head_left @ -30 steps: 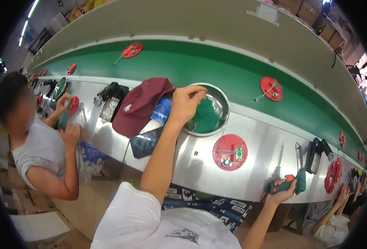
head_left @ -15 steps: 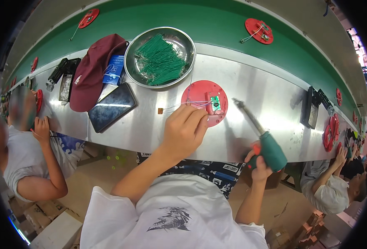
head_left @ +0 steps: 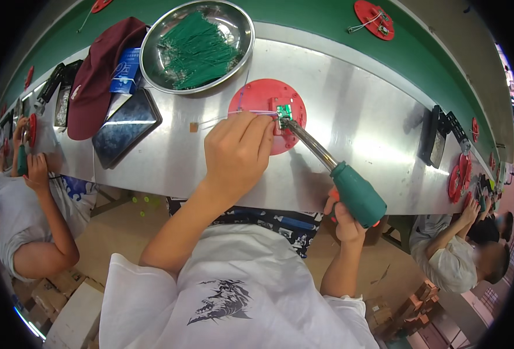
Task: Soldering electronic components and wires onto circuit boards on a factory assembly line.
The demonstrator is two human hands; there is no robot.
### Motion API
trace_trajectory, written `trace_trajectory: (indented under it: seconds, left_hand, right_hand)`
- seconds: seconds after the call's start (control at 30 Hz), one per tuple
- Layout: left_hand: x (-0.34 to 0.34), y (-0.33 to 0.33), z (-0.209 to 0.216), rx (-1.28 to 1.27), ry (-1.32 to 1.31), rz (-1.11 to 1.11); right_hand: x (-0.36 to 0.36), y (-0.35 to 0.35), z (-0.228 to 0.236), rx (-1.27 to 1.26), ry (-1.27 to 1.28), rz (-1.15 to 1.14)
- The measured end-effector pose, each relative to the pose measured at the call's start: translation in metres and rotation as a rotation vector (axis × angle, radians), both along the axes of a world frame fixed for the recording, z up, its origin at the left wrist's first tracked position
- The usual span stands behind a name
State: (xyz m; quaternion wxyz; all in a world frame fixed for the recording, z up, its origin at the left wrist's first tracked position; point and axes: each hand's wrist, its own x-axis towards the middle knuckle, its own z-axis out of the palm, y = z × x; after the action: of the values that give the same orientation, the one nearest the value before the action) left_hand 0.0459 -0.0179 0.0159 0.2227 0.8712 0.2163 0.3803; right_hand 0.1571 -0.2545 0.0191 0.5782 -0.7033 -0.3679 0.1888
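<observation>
A round red plastic disc (head_left: pixel 255 93) lies on the metal bench in front of me, with a small green circuit board (head_left: pixel 282 109) mounted on it. My left hand (head_left: pixel 236 145) is closed in a pinch at the board's left edge, on thin pale wires (head_left: pixel 251 111) that run out to the left. The exact fingertip contact is hidden. My right hand (head_left: pixel 347 222) grips a green soldering gun (head_left: pixel 358 195) by its handle, a finger near the red trigger. Its metal tip points up and left and meets the lower part of the board.
A steel bowl (head_left: pixel 246 67) of green wires stands behind, left of the disc. Further left are a maroon cap (head_left: pixel 97 81), a blue packet (head_left: pixel 126 71) and a dark phone (head_left: pixel 126 129). Beyond runs a green belt (head_left: pixel 321 23) carrying red discs. Co-workers sit on both sides.
The soldering gun has swung left, bringing its tip from right of the disc onto the circuit board. My left hand has stayed pinched by the board. The whole view has shifted slightly.
</observation>
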Motion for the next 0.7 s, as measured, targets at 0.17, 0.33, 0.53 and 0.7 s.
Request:
trace_trajectory:
  seconds: [0.17, 0.33, 0.53, 0.7]
  left_hand:
    - [0.002, -0.001, -0.002, 0.023, -0.014, 0.001]
    - [0.002, -0.002, 0.003, 0.005, 0.039, -0.012]
    - [0.002, 0.0, 0.001, 0.016, 0.032, -0.017]
    - [-0.005, 0.0, 0.001, 0.023, 0.035, -0.008]
  right_hand:
    - [-0.002, 0.003, 0.011, 0.092, 0.247, 0.004]
    - [0.007, -0.002, 0.005, 0.034, 0.327, 0.063]
    - [0.013, -0.001, -0.002, 0.229, 0.381, -0.129]
    - [0.015, 0.001, -0.004, 0.272, 0.444, -0.137]
